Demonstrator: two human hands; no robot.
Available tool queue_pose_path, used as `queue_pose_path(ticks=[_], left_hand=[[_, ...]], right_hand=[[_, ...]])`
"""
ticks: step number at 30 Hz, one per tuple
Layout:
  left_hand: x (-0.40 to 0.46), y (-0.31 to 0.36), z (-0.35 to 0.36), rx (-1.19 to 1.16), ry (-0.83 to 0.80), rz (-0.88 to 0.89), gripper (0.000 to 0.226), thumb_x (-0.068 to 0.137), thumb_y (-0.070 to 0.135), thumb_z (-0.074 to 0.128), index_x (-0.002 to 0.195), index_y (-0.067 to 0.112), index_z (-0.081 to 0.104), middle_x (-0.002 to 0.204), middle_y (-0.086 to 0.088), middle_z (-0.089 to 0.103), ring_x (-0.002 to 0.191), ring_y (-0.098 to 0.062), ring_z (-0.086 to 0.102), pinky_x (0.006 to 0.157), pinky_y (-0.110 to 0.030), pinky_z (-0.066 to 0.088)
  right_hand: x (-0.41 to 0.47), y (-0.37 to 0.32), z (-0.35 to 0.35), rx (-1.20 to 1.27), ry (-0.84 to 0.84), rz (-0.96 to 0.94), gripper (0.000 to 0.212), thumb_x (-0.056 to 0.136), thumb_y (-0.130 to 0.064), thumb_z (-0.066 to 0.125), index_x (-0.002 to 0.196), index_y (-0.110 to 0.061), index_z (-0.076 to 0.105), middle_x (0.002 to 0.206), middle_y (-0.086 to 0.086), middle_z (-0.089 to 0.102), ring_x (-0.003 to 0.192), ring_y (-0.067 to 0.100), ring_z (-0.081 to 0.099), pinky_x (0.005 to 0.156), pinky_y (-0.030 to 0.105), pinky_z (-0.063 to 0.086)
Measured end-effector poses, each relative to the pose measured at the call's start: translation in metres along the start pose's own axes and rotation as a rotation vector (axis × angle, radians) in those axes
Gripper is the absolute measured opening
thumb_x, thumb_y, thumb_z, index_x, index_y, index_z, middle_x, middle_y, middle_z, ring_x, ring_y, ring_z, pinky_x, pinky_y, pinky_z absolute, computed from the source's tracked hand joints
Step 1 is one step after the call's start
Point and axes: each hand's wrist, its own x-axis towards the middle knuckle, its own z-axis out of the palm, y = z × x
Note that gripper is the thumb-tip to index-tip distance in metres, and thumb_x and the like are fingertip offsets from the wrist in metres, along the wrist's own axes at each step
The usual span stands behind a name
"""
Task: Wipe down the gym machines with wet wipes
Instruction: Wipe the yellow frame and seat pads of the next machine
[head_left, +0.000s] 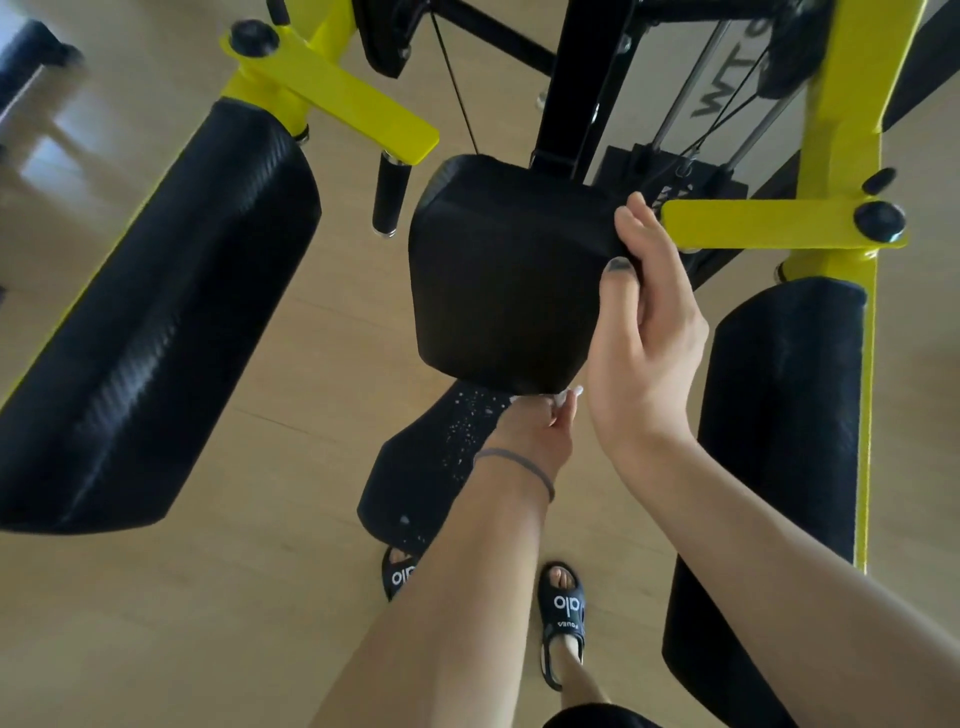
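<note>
A black padded backrest (498, 280) of a yellow-framed gym machine (841, 156) fills the middle of the view. My right hand (644, 332) grips the backrest's right edge, thumb on the front face and fingers behind it. My left hand (535, 426) is at the pad's lower right corner and pinches a white wet wipe (563, 397), of which only a small bit shows. Below them is the black seat (431, 467), speckled with pale droplets.
Long black arm pads hang on yellow arms at the left (150, 332) and right (779, 457). A black handle grip (388, 195), cables and a weight stack (675, 171) sit behind the backrest. My feet in black sandals (563, 608) stand on a light wooden floor.
</note>
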Motion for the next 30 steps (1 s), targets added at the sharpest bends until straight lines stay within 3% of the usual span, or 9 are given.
queue_pose_path(ticks=[2, 4, 6, 10, 13, 16, 21, 25, 30], left_hand=[[-0.01, 0.004, -0.006, -0.046, -0.014, -0.097, 0.035, 0.106, 0.027, 0.046, 0.132, 0.009, 0.061, 0.124, -0.013, 0.063, 0.123, -0.025, 0.057, 0.093, -0.028, 0.047], [-0.008, -0.007, -0.018, -0.317, 0.111, -0.203, 0.037, 0.109, 0.026, 0.039, 0.14, 0.017, 0.057, 0.141, -0.006, 0.058, 0.132, -0.023, 0.051, 0.109, -0.031, 0.041], [-0.013, -0.013, -0.042, -0.298, 0.147, -0.229, 0.038, 0.11, 0.024, 0.037, 0.143, 0.018, 0.055, 0.147, -0.005, 0.055, 0.134, -0.024, 0.051, 0.111, -0.032, 0.039], [-0.01, -0.025, -0.092, -0.298, 0.389, -0.254, 0.037, 0.106, 0.016, 0.044, 0.14, 0.022, 0.057, 0.142, -0.003, 0.06, 0.128, -0.025, 0.057, 0.102, -0.03, 0.043], [-0.011, -0.013, -0.102, -0.883, 0.654, -0.291, 0.032, 0.097, 0.004, 0.052, 0.125, 0.011, 0.066, 0.118, -0.004, 0.067, 0.108, -0.028, 0.066, 0.08, -0.028, 0.053], [-0.022, -0.004, -0.089, -0.739, 0.922, -0.126, 0.014, 0.092, 0.002, 0.058, 0.092, 0.012, 0.068, 0.093, -0.005, 0.071, 0.089, -0.021, 0.067, 0.083, -0.037, 0.059], [-0.052, 0.027, -0.072, -0.547, 0.978, 0.191, 0.008, 0.097, 0.012, 0.062, 0.096, 0.02, 0.064, 0.102, 0.0, 0.064, 0.085, 0.004, 0.06, 0.077, -0.008, 0.049], [-0.066, 0.049, -0.048, -0.443, 0.958, 0.46, 0.005, 0.098, 0.01, 0.064, 0.096, 0.012, 0.068, 0.102, -0.002, 0.059, 0.082, -0.004, 0.06, 0.074, -0.009, 0.048], [-0.046, 0.026, -0.069, -0.602, 1.049, 0.3, 0.007, 0.098, 0.011, 0.062, 0.094, 0.016, 0.065, 0.098, -0.004, 0.065, 0.084, -0.005, 0.062, 0.073, -0.01, 0.049]], right_hand=[[0.0, -0.002, 0.001, 0.004, 0.008, 0.008, 0.039, 0.102, -0.013, 0.047, 0.139, -0.015, 0.059, 0.148, -0.006, 0.054, 0.14, 0.001, 0.043, 0.119, 0.03, 0.035], [-0.001, -0.003, 0.003, 0.02, 0.018, 0.024, 0.039, 0.102, -0.013, 0.047, 0.139, -0.016, 0.059, 0.148, -0.006, 0.054, 0.141, 0.001, 0.042, 0.119, 0.031, 0.035], [-0.002, -0.004, 0.005, 0.033, 0.021, 0.026, 0.039, 0.101, -0.012, 0.047, 0.138, -0.017, 0.059, 0.149, -0.006, 0.054, 0.141, 0.001, 0.042, 0.119, 0.031, 0.035], [-0.003, -0.005, 0.008, 0.061, 0.035, 0.043, 0.04, 0.101, -0.012, 0.046, 0.139, -0.018, 0.058, 0.149, -0.006, 0.053, 0.142, 0.001, 0.04, 0.119, 0.026, 0.033], [-0.004, -0.008, 0.011, 0.065, 0.051, 0.051, 0.039, 0.101, -0.013, 0.046, 0.139, -0.019, 0.058, 0.149, -0.007, 0.053, 0.141, 0.0, 0.041, 0.118, 0.023, 0.033], [-0.004, -0.009, 0.014, 0.058, 0.064, 0.051, 0.039, 0.102, -0.014, 0.046, 0.139, -0.019, 0.057, 0.149, -0.007, 0.052, 0.141, 0.001, 0.041, 0.118, 0.023, 0.033], [-0.005, -0.006, 0.016, 0.052, 0.076, 0.032, 0.04, 0.101, -0.013, 0.045, 0.14, -0.016, 0.057, 0.15, -0.005, 0.052, 0.143, 0.003, 0.04, 0.119, 0.028, 0.034], [-0.003, -0.003, 0.011, 0.063, 0.073, 0.022, 0.04, 0.101, -0.011, 0.045, 0.138, -0.013, 0.06, 0.148, -0.003, 0.054, 0.142, 0.004, 0.043, 0.118, 0.031, 0.036], [-0.003, -0.003, 0.009, 0.07, 0.068, 0.022, 0.039, 0.101, -0.01, 0.045, 0.137, -0.015, 0.06, 0.147, -0.005, 0.055, 0.14, 0.003, 0.044, 0.118, 0.027, 0.035]])
